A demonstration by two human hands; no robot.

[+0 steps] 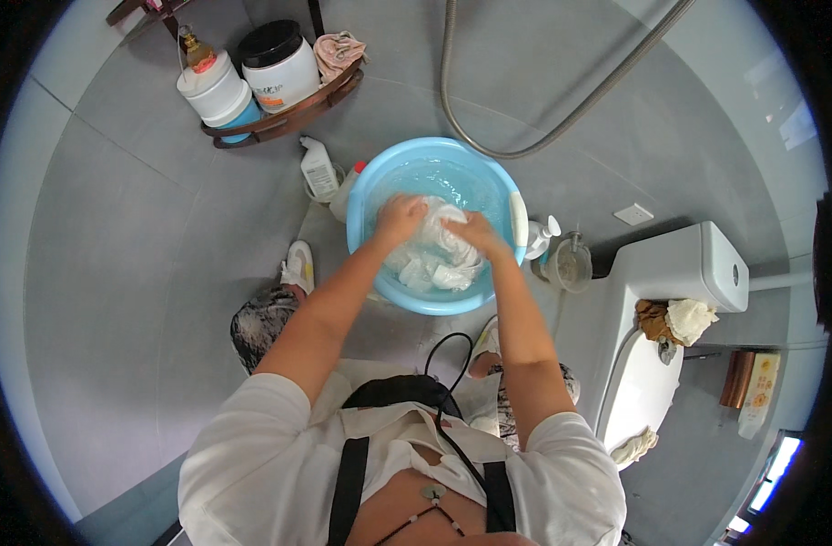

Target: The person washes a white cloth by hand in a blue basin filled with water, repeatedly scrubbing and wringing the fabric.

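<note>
Hands in the wash basin

Hands met over a wet white cloth (434, 255) in the head view, the only view there was. The left hand (400, 218) had its fingers curled down and closed on the upper left part of the bundle, and the right hand (475, 232) was likewise closed on the cloth just beside it, so that the two hands nearly touched above the bunched fabric. The cloth lay inside a round light blue basin (384, 177) that held water and stood on the grey tiled floor (125, 273) in front of the person's knees. Both forearms reached forward from the lower edge, bare below short white sleeves.

Just left of the basin stood a white spray bottle (319, 168) and a second white bottle with a red cap (347, 189), the latter touching the basin's rim. To the right of the basin stood a white pump bottle (539, 238) and a clear glass pump bottle (573, 264). A brown corner shelf (284, 123) on the wall carried large white tubs. A metal shower hose (525, 141) looped down the wall behind the basin, and a white toilet (653, 300) stood at the right with crumpled cloths on its side
</note>
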